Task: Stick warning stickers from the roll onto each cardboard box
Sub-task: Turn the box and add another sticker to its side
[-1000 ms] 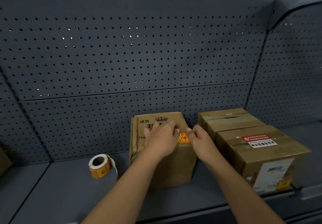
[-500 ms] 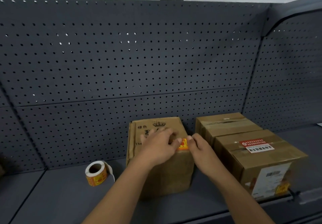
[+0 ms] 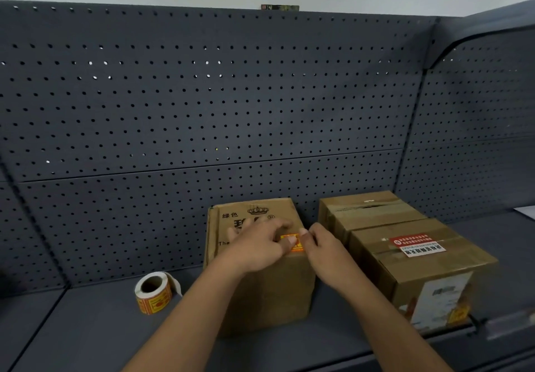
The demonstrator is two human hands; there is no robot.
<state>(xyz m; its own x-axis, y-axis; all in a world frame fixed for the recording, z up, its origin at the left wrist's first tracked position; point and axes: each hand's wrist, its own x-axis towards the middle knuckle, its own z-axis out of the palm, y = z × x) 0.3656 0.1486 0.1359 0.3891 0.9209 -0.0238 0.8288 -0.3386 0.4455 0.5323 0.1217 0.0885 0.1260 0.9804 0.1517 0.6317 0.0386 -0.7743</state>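
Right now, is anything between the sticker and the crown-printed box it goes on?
Nothing visible: the sticker lies on the box top by its front edge, with the left hand and right hand touching it.

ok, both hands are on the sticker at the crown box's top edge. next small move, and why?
Probably press it flat: sweep the left hand across the orange sticker toward the right hand, whose fingertips sit at its right edge. It lies at the top front edge of the middle box, partly hidden, so full contact is unconfirmed.
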